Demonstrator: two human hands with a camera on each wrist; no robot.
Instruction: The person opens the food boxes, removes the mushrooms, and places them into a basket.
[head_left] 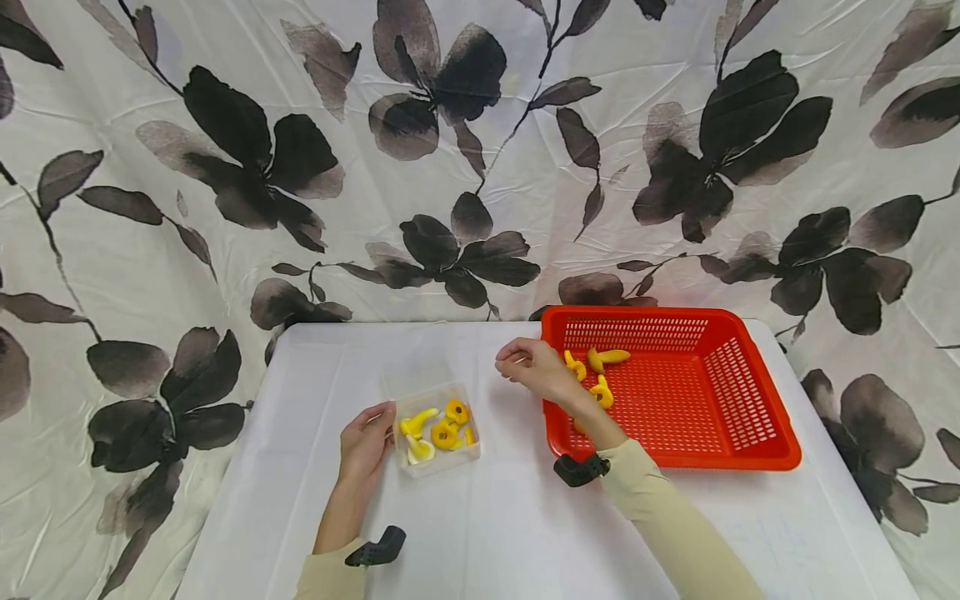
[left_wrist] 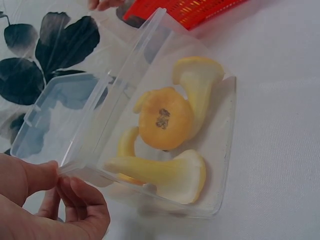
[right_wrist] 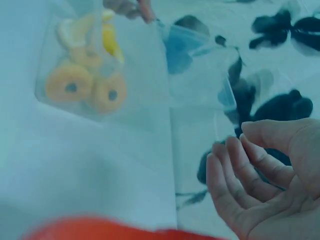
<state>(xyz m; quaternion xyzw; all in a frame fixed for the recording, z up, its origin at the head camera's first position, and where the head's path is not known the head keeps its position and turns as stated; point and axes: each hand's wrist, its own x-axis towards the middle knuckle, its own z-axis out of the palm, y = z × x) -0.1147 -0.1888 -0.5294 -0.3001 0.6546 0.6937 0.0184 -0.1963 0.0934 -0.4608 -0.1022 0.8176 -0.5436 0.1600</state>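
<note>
My left hand (head_left: 365, 442) pinches the left edge of a clear plastic box (left_wrist: 227, 150) between thumb and fingers. Several yellow mushrooms (left_wrist: 166, 118) with pale stems lie in the box, some caps up and some on their sides. The clear lid (left_wrist: 55, 112) stands folded back on the far side. Over the left rim of the red basket, my right hand (head_left: 534, 367) hovers with loosely bent fingers and nothing between them. In the right wrist view its thumb and fingertips are apart, and the box shows beyond them.
The red plastic basket (head_left: 738, 454) sits at the right of the white-covered table (head_left: 495, 533). Several yellow mushrooms (head_left: 602, 392) lie at its left end, partly behind my right forearm. A floral cloth (head_left: 450, 167) hangs behind the table's far edge.
</note>
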